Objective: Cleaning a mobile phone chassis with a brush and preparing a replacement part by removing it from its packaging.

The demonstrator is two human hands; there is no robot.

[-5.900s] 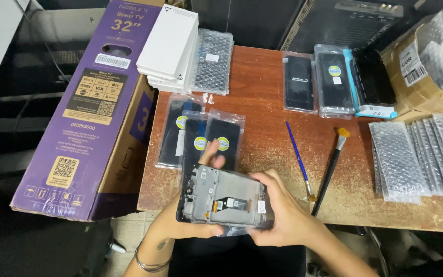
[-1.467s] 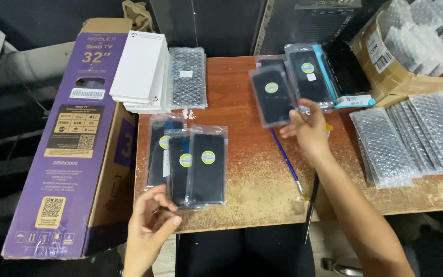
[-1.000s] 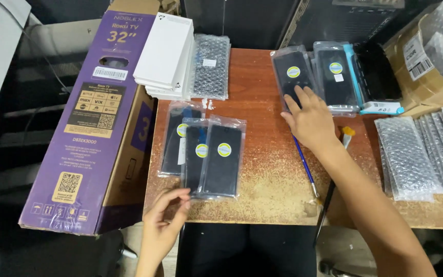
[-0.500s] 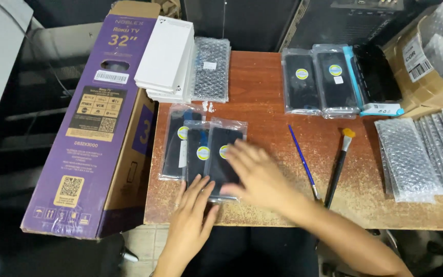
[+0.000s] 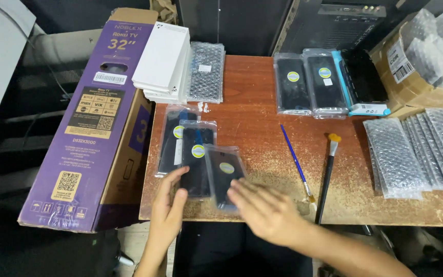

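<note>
Both hands flat, fingers spread, gripping nothing: left hand [image 5: 167, 210] at 7 o'clock & right hand [image 5: 265, 210] at 5 o'clock of bagged phone screens [image 5: 201, 156] near front table [image 5: 255, 110] edge.

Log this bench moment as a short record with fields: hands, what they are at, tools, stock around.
left hand: left hand, open, at the near table edge beside the bagged panels
right hand: right hand, open and blurred, over the near end of the panels, holding nothing
nearest things: three bagged dark phone panels, overlapping, each with a round yellow sticker
tools: blue-handled brush and black-handled brush, lying apart
far side: two more bagged panels
left of table: purple carton, white boxes
right: bubble-wrap sleeves
surface: wooden table
</note>
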